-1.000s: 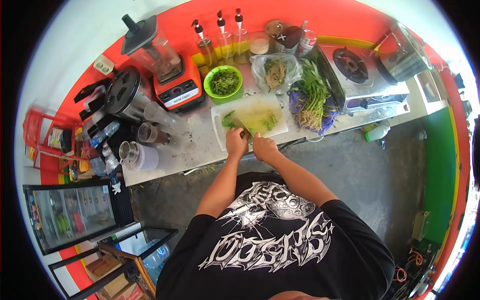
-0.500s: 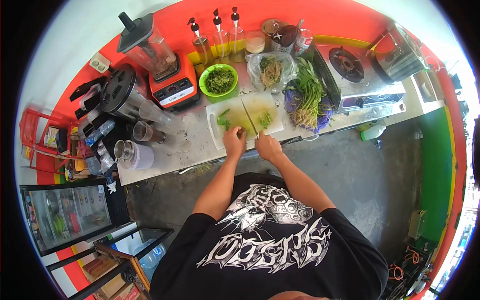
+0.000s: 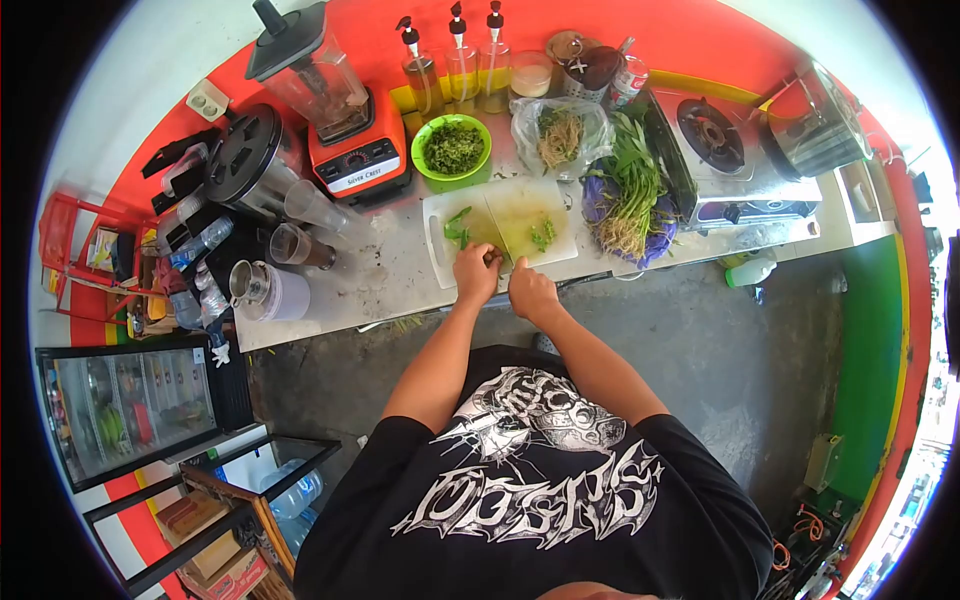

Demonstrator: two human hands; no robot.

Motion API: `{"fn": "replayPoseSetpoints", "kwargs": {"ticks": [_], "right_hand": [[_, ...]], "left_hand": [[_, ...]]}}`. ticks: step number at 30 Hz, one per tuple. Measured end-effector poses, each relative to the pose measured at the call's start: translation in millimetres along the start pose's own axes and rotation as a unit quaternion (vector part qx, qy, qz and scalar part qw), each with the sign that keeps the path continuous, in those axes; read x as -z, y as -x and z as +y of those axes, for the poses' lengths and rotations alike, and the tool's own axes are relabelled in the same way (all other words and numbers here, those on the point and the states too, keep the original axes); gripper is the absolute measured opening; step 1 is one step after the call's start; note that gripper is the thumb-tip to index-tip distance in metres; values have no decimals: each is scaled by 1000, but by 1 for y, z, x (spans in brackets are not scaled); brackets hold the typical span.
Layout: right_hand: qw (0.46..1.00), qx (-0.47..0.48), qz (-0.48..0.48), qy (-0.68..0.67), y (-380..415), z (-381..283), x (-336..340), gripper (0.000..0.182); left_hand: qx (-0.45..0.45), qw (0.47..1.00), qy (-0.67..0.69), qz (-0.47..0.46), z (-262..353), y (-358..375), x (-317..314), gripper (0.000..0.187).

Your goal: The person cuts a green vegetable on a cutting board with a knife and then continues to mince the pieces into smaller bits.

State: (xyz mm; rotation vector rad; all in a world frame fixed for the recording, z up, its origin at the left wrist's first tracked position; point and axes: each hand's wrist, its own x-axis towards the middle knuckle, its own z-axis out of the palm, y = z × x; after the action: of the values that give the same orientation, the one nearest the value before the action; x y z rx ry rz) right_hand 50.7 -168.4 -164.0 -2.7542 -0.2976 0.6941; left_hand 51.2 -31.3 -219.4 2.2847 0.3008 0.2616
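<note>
A white cutting board (image 3: pixel 437 262) lies near the counter's front edge. My right hand (image 3: pixel 534 294) is closed round the handle of a knife (image 3: pixel 501 234), whose thin blade points away from me across the board. Just left of the blade, my left hand (image 3: pixel 477 275) rests over the board's near edge with its fingers pinched together; whatever they hold is hidden. Green leaves (image 3: pixel 457 227) lie on the board's left half, beyond my left hand. To the right of the knife sits a small heap of cut greens (image 3: pixel 543 236).
Behind the board stands a green bowl (image 3: pixel 478 170) of chopped leaves, beside a red blender (image 3: pixel 358 160). A plastic bag (image 3: pixel 590 135) with roots and a bunch of leafy greens (image 3: pixel 635 190) lie to the right, before a gas stove (image 3: pixel 745 180). Cups and a pitcher (image 3: pixel 278 290) crowd the left.
The whole view has shifted slightly, so the counter's things sit a little farther right. The knife blade shows as a thinner line. Both hands stay at the board's near edge.
</note>
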Motion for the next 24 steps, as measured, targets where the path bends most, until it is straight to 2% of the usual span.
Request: {"fn": "replayPoseSetpoints", "kwargs": {"ticks": [6, 12, 14, 20, 24], "right_hand": [[999, 9, -30, 16, -3, -10, 19, 29], [999, -2, -25, 23, -3, -11, 9, 30], [999, 23, -27, 32, -18, -8, 13, 30], [999, -21, -32, 20, 2, -10, 6, 30], [1000, -10, -22, 17, -9, -8, 5, 31]], "left_hand": [[-9, 999, 17, -39, 3, -4, 11, 16], [48, 998, 36, -33, 4, -7, 8, 16], [46, 996, 48, -67, 3, -9, 13, 16], [22, 998, 27, -50, 2, -6, 13, 14], [37, 998, 32, -51, 1, -5, 13, 13]]}}
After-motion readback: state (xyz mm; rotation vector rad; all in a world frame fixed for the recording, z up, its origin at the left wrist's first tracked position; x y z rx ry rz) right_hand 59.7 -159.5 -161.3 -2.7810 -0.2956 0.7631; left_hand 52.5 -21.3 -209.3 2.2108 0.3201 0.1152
